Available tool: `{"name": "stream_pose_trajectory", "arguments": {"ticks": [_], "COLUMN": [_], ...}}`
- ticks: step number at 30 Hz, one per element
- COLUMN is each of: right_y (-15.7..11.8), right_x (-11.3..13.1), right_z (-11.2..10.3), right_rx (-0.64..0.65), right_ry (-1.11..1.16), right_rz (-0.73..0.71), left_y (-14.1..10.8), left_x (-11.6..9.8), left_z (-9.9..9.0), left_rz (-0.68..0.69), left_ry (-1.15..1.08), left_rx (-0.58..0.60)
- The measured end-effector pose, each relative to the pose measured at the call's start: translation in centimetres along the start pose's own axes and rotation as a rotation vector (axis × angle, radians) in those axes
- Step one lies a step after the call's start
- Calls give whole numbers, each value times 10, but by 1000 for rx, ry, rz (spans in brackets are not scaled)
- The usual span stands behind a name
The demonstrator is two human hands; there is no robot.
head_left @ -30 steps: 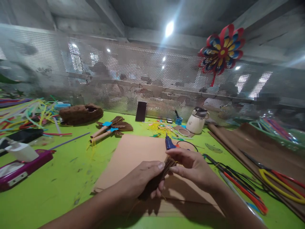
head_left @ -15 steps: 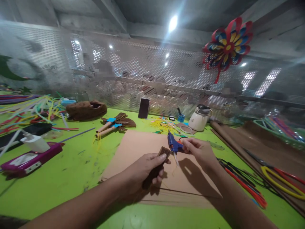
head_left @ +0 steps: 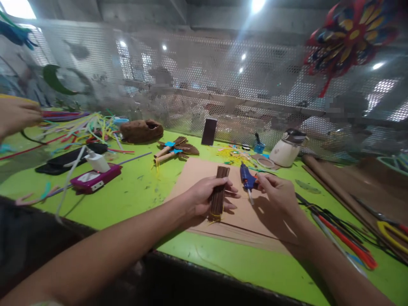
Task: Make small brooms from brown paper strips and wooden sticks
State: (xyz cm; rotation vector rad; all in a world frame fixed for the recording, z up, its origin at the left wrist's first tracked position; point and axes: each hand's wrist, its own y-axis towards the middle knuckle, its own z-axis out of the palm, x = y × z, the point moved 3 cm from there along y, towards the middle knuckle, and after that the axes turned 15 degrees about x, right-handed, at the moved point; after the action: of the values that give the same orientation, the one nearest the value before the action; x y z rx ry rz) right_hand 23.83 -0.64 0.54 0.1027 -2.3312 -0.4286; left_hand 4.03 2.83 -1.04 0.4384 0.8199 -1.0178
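Observation:
My left hand (head_left: 204,195) holds a folded brown pleated paper strip (head_left: 219,191) upright, thumb across its front and the other fingers spread behind it. Yellow string (head_left: 216,219) hangs at the strip's lower end. In my right hand (head_left: 276,189) is a blue glue gun (head_left: 247,176), gripped by its orange trigger area, nozzle pointing away and a clear glue stick (head_left: 250,196) sticking out at the back. Both hands are above a stack of tan cardboard sheets (head_left: 188,176). Two brown paper fans (head_left: 186,148) with rolled handles and blue pieces lie beyond, to the left.
A purple power strip (head_left: 102,180) with a white charger, a black case (head_left: 68,159) and a brown pouch (head_left: 142,131) are left. Another person's hand (head_left: 19,114) is at far left. A white jug (head_left: 285,148), scissors (head_left: 390,236) and brown paper roll (head_left: 334,180) are right.
The view has swung left. My left hand has turned the pleated strip upright and its fingers have spread. The glue gun stays in my right hand. Another person's hand has appeared at left.

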Motion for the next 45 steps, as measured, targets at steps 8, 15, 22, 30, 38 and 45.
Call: {"name": "stream_pose_trajectory", "arguments": {"ticks": [8, 15, 22, 30, 38, 45], "right_y": [-18, -34, -42, -37, -35, -38], "right_x": [40, 69, 77, 80, 83, 69], "right_z": [31, 64, 64, 42, 53, 48], "right_rx": [199, 457, 548, 635, 656, 777], "right_ry": [134, 113, 134, 218, 765, 758], "right_rz": [-142, -261, -343, -225, -156, -21], "left_y": [-4, -10, -18, -14, -12, -9], "left_x": [-12, -30, -49, -54, -35, -46], "left_z": [-4, 3, 8, -6, 16, 19], "left_rz": [117, 260, 365, 380, 217, 256], "left_ry": [97, 206, 196, 46, 140, 242], "left_rx": [-192, -239, -325, -308, -267, -328]}}
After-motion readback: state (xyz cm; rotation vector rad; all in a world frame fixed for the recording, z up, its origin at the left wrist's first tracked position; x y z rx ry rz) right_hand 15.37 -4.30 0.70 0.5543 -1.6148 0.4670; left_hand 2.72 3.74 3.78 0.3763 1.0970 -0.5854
